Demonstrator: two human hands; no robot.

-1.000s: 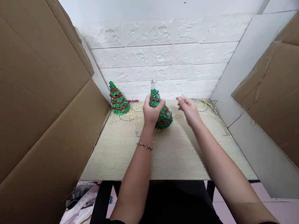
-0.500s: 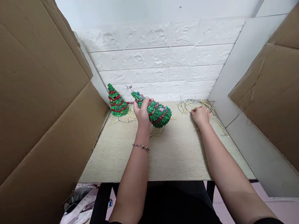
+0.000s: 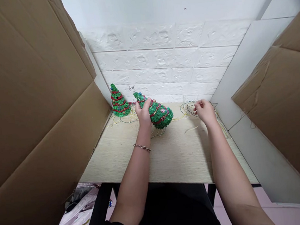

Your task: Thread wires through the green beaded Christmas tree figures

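Note:
A green beaded tree (image 3: 161, 115) with pink and red garlands and a silver star at its tip lies tilted in my left hand (image 3: 143, 113), whose fingers wrap round its upper part. Behind it on the left, a second green tree (image 3: 120, 104) with red garlands stands upright. My right hand (image 3: 203, 111) is raised above a tangle of thin yellow, white and green strands (image 3: 185, 109) at the back right. Its fingertips are pinched together, and whatever they may hold is too small to make out. A loose pale strand (image 3: 191, 129) lies just below that hand.
Large cardboard panels (image 3: 30, 85) (image 3: 284, 99) flank the wooden table (image 3: 175, 159) on both sides. A white brick-patterned wall (image 3: 160, 58) closes off the back. More strands lie around the upright tree. Bags and cords are on the floor at the lower left.
My right hand has lifted from the strands and shifted slightly right and up. A loose strand now shows on the table below it. My left hand still grips the tilted tree.

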